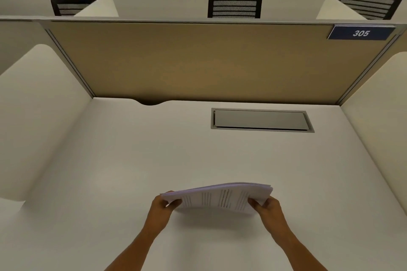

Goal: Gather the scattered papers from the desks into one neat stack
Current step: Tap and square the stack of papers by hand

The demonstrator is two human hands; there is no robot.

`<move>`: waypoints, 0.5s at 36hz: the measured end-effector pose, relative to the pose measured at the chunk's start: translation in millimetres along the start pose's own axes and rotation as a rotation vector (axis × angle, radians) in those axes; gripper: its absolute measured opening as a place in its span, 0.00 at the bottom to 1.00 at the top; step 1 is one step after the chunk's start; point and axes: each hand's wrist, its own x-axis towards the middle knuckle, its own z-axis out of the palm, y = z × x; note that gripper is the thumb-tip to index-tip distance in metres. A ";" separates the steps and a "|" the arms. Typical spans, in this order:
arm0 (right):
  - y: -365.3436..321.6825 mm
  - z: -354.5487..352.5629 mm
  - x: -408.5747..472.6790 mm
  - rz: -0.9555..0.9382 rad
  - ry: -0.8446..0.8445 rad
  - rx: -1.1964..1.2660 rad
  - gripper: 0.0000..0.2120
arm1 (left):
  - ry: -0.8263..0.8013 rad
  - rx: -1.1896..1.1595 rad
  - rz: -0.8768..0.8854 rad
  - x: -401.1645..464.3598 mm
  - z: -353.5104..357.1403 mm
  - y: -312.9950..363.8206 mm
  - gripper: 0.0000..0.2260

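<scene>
Papers held in both hands above the desk

Papers (217,197) sit together as one stack, gripped at both ends and lifted off the white desk (123,160), with their shadow falling on the surface just below. The left hand (164,205) curls round the left end of the stack, thumb on the near face and fingers behind. The right hand (267,207) grips the right end the same way, thumb toward the camera. The stack bows slightly upward in the middle, and rows of dark printed lines show on the sheet facing the camera. The sheet edges at the right end look close to flush, though a few are slightly offset.

Beyond the papers, toward the back of the desk, a grey rectangular flap (261,119) lies closed in its frame, set flush into the surface; whatever is under it cannot be seen. Left of the flap, a rounded notch (150,102) cuts into the desk's back edge. Behind the desk rises a tan panel (209,61), with a blue sign (361,33) reading 305 at its upper right corner. White curved dividers (39,105) stand at either side of the desk. Over the panel's top, three black mesh chair backs (235,2) show.
</scene>
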 end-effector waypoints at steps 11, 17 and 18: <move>7.6 -5.2 4.7 -0.026 -0.032 -0.090 0.10 | -0.123 0.094 0.065 5.0 -4.8 -5.5 0.13; 6.5 -7.1 8.8 -0.104 -0.028 -0.039 0.13 | -0.020 0.048 0.141 8.4 -7.5 0.5 0.18; 6.3 -7.9 9.7 -0.114 -0.027 -0.031 0.13 | -0.020 0.060 0.152 9.3 -7.7 1.3 0.15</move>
